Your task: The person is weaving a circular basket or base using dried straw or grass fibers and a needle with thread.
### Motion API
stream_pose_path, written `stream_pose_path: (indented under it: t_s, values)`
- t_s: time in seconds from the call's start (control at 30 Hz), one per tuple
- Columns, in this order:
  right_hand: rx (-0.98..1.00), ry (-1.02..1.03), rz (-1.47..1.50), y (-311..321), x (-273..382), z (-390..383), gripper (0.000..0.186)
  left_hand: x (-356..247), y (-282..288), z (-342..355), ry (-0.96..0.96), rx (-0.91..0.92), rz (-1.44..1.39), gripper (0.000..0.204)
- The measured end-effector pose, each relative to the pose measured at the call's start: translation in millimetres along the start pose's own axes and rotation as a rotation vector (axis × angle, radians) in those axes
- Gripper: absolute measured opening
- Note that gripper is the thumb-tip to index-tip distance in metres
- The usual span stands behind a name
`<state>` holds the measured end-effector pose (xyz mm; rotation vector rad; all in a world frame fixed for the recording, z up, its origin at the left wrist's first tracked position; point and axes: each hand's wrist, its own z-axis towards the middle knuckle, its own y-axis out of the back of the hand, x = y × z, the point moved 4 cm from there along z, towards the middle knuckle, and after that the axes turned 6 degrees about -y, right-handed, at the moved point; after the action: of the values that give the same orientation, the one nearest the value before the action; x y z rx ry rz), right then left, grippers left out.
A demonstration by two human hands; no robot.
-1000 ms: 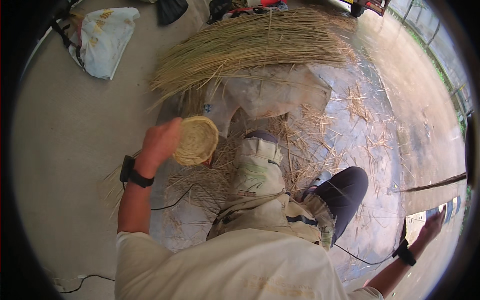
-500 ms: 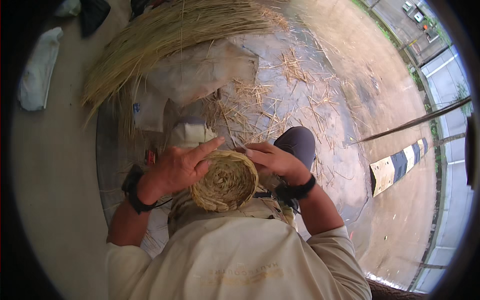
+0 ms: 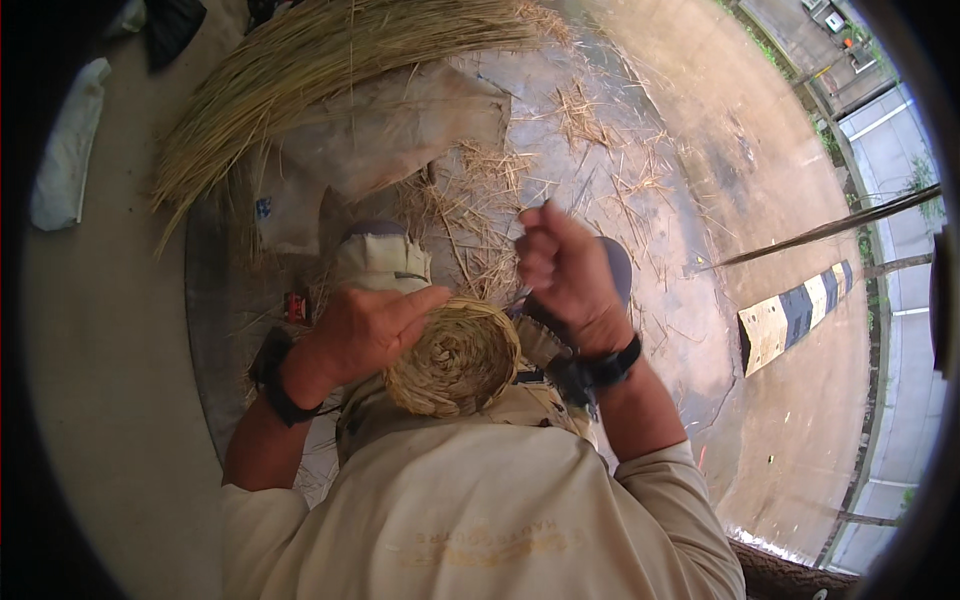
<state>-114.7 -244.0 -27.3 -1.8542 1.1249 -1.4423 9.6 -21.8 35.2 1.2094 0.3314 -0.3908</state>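
Observation:
A small round coiled-straw basket [image 3: 455, 358] rests in my lap, its hollow facing up. My left hand [image 3: 372, 328] holds it by the left side of its rim, the index finger lying along the far edge. Beyond the rim on the right, my right hand [image 3: 568, 262] is raised with its fingers closed in a pinch. Whatever sits between those fingertips is too small and blurred to name. Both wrists carry black bands.
A large bundle of long dry straw [image 3: 340, 70] lies at the far left over a plastic sheet [image 3: 400, 130]. Loose straw bits [image 3: 480, 215] litter the ground ahead. A small red box [image 3: 297, 307] is beside my left leg. A black-and-yellowish striped barrier [image 3: 797, 312] stands to the right.
My right hand has left the basket's rim, moving up, away and slightly right, its fingers now curled tighter. My left hand stays on the basket.

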Motion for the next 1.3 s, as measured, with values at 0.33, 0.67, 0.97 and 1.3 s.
stream_pose_path:
  t_s: [0.33, 0.67, 0.97, 1.3]
  values:
    - [-0.247, 0.172, -1.576, -52, -6, -47, 0.038, -1, -2, -16, 0.113, 0.095, 0.028, 0.042]
    - [-0.123, 0.231, -0.319, -6, 40, -31, 0.031, -5, -22, -17, 0.113, -0.071, -0.012, 0.033]
    - [0.873, 0.693, -1.563, -171, -88, -24, 0.017, 1, -7, -19, 0.185, 0.033, -0.088, 0.042]
    - [0.853, 0.206, -1.246, -125, -89, -33, 0.028, 18, -15, -35, 0.337, -0.049, -0.241, 0.031]
